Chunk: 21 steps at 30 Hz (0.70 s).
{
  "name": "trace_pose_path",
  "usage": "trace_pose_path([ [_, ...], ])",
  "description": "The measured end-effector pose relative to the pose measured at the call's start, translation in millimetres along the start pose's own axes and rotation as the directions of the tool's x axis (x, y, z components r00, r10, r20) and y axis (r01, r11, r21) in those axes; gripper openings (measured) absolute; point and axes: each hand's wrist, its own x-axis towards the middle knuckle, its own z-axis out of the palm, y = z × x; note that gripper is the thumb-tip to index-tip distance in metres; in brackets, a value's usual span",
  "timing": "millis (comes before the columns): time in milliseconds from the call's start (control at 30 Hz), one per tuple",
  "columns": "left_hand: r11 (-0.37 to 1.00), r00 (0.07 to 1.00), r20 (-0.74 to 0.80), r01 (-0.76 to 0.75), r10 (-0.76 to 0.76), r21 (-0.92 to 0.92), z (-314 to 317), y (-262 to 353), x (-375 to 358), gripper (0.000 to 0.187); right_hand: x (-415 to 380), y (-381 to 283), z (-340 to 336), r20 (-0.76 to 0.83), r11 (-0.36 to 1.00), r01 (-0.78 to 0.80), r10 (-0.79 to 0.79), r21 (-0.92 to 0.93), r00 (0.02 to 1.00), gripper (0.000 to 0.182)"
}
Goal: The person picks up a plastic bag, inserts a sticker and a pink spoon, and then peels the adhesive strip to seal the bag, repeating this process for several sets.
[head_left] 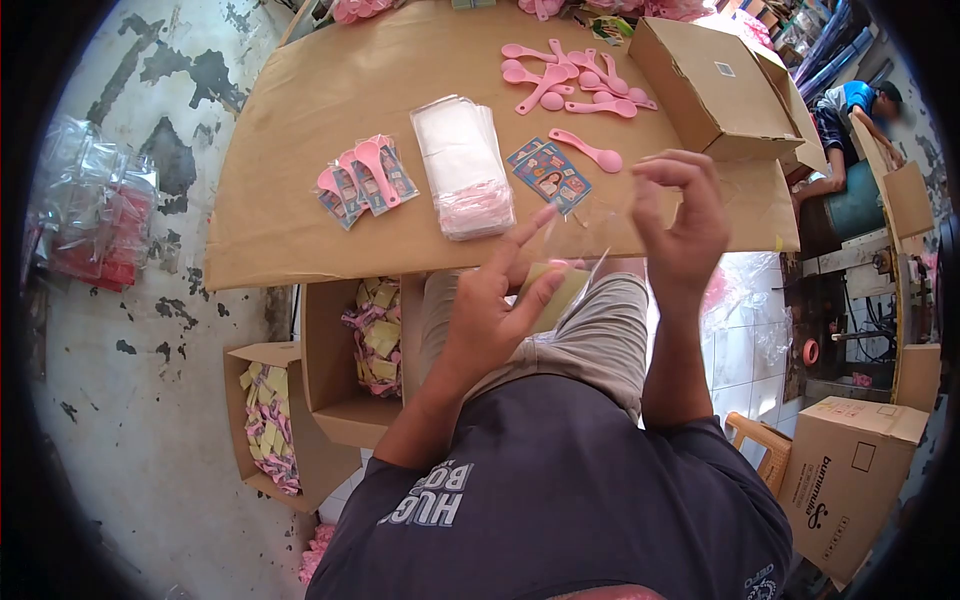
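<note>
Holding a thin clear bag (585,245) up over my lap, I pinch its top with my right hand (680,215), fingers curled close; my left hand (500,300) has two fingers out and presses the bag's low end; I think I should go slow and keep the mouth of the bag wide so it does not crumple; a pink spoon (588,150) and picture cards (548,175) lie near on the counter (300,150), beside a stack of bags (462,165); boxes (350,350) of packs sit below; another person (850,110) sits far off by a big box (715,85).
</note>
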Motion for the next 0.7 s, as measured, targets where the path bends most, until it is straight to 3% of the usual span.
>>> trace_pose_path([
  [100,0.968,0.996,-0.079,0.024,-0.045,-0.250,-5,-5,1,0.049,9,-7,-32,-0.012,0.897,-0.215,0.238,0.386,0.971,0.007],
  [133,0.930,0.990,-0.130,0.006,-0.057,-0.368,-8,-7,2,0.044,10,-7,-52,0.093,0.850,-0.207,0.186,0.483,0.978,0.007],
  [167,0.928,0.989,-0.137,0.006,-0.062,-0.372,-11,-10,2,0.044,9,-8,-73,0.191,0.791,-0.212,0.122,0.574,0.974,0.008],
  [233,0.888,0.972,-0.231,-0.068,-0.044,-0.455,-19,-17,2,0.034,-4,-25,-101,0.391,0.449,-0.365,0.038,0.815,0.920,0.005],
  [300,0.883,0.967,-0.250,-0.082,-0.041,-0.463,-28,-19,3,0.030,-6,-7,-123,0.581,0.362,-0.472,-0.310,0.804,0.752,0.012],
  [367,0.876,0.961,-0.273,-0.093,-0.045,-0.472,-33,-23,4,0.027,-25,12,-142,0.713,0.281,-0.660,-0.371,0.697,0.595,0.016],
  [433,0.880,0.960,-0.279,-0.112,-0.024,-0.461,-36,-26,6,0.021,-117,65,-178,0.794,-0.156,-0.784,0.013,0.601,0.607,0.016],
  [467,0.877,0.961,-0.274,-0.110,-0.026,-0.467,-35,-27,8,0.021,-139,61,-165,0.769,0.097,-0.942,0.555,0.320,0.318,0.016],
  [500,0.876,0.954,-0.301,-0.149,0.005,-0.458,-33,-28,11,0.020,-155,58,-151,0.350,0.121,-0.989,0.933,-0.088,0.083,0.017],
  [533,0.876,0.942,-0.335,-0.187,0.030,-0.446,-32,-30,13,0.018,-188,83,-172,0.353,0.124,-0.988,0.932,-0.096,0.083,0.017],
  [567,0.878,0.943,-0.334,-0.173,0.016,-0.447,-31,-34,11,0.018,-235,115,-212,0.401,0.355,-0.600,0.914,-0.717,0.063,0.013],
  [600,0.894,0.940,-0.338,-0.192,0.050,-0.404,-33,-40,12,0.018,-261,132,-231,0.432,0.426,0.135,0.902,-0.895,0.016,0.024],
  [633,0.908,0.937,-0.338,-0.217,0.091,-0.358,-34,-43,15,0.017,-240,110,-219,0.340,0.265,-0.510,0.939,-0.818,-0.056,0.037],
  [667,0.911,0.944,-0.318,-0.206,0.089,-0.357,-33,-41,14,0.017,-238,97,-206,0.336,0.181,-0.792,0.941,-0.583,-0.032,0.039],
  [700,0.904,0.951,-0.300,-0.190,0.072,-0.384,-32,-39,16,0.020,-238,92,-199,0.316,0.086,-0.962,0.949,-0.259,0.000,0.040],
])
